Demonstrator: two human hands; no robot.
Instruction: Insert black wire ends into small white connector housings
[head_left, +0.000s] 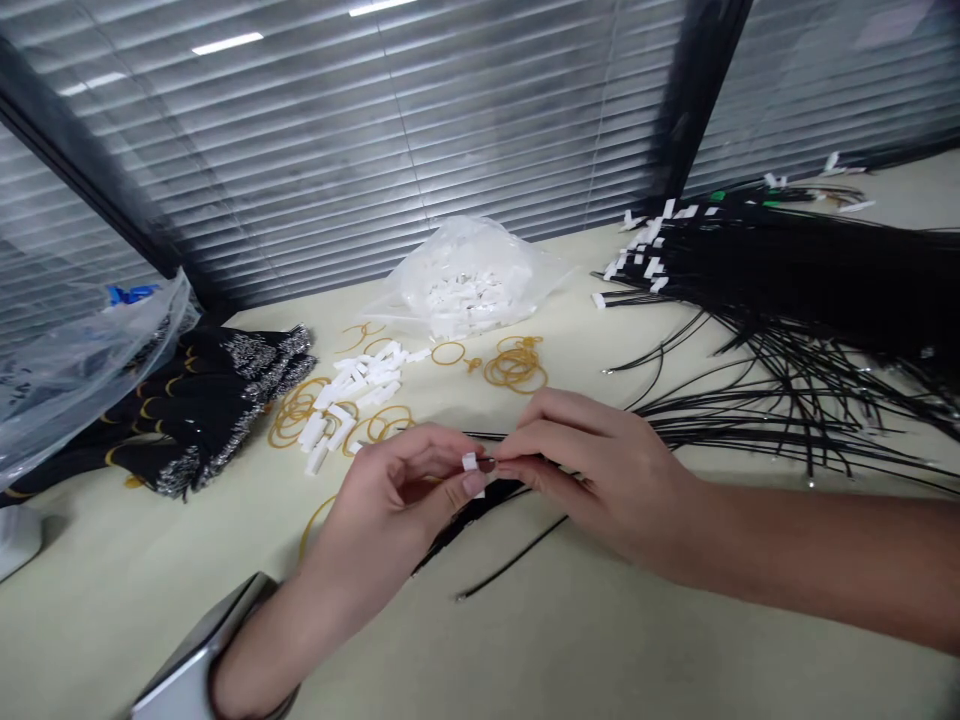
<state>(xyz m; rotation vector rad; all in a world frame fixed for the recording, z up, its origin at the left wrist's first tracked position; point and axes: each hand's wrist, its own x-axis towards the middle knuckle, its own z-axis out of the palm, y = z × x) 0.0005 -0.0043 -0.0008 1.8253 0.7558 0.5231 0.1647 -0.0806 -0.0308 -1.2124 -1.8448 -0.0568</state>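
Note:
Near the middle of the head view, my left hand (405, 500) pinches a small white connector (470, 461) between thumb and fingers. My right hand (600, 470) is closed on a thin black cable, whose tip meets the connector. More black cables (720, 425) run under and beyond my right hand toward the right edge. One loose cable (510, 560) lies below the hands with its end on the table. A pile of white connectors (364, 380) lies behind my left hand, with yellow rubber bands (517, 365) around and beside it.
A clear bag of white pieces (472, 280) stands by the window blinds (420, 130). Banded black cable bundles (187, 400) and a plastic bag (90, 350) lie at the left. A large black cable pile (810, 270) with white ends covers the table's (600, 650) back right.

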